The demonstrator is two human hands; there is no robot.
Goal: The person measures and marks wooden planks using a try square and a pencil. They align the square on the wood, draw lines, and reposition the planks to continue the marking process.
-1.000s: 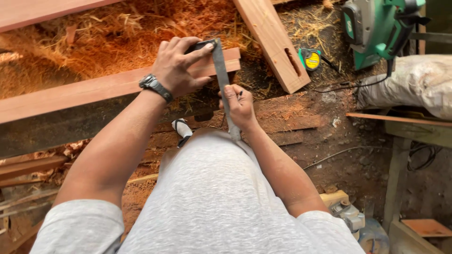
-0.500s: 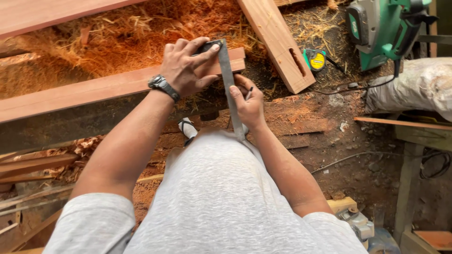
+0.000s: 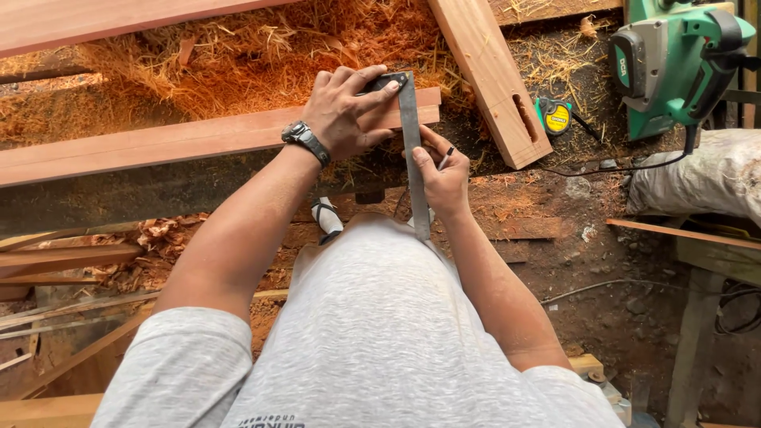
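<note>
Left hand: I see my left hand (image 3: 342, 107), a dark watch on its wrist, spread flat and pressing the dark stock of the grey steel try square (image 3: 412, 150) onto the long reddish planed wooden board (image 3: 158, 143).
Right hand: my right hand (image 3: 442, 176) is pinched narrow round a thin dark pencil (image 3: 446, 156), its tip just beside the blade (whether it touches the wood I cannot tell).
Square: its blade crosses the board near the right end and overhangs the near edge toward my grey shirt.
Risk: I judge the stock may creep if the palm eases, skewing the line; the overhanging blade could catch on my body.
Edges: the board ends just right of the blade.
Room: a slotted pale timber offcut (image 3: 491, 79), a yellow tape measure (image 3: 556, 116) and a green electric planer (image 3: 674, 67) crowd the right; heaped orange wood shavings (image 3: 238, 55) lie beyond.
</note>
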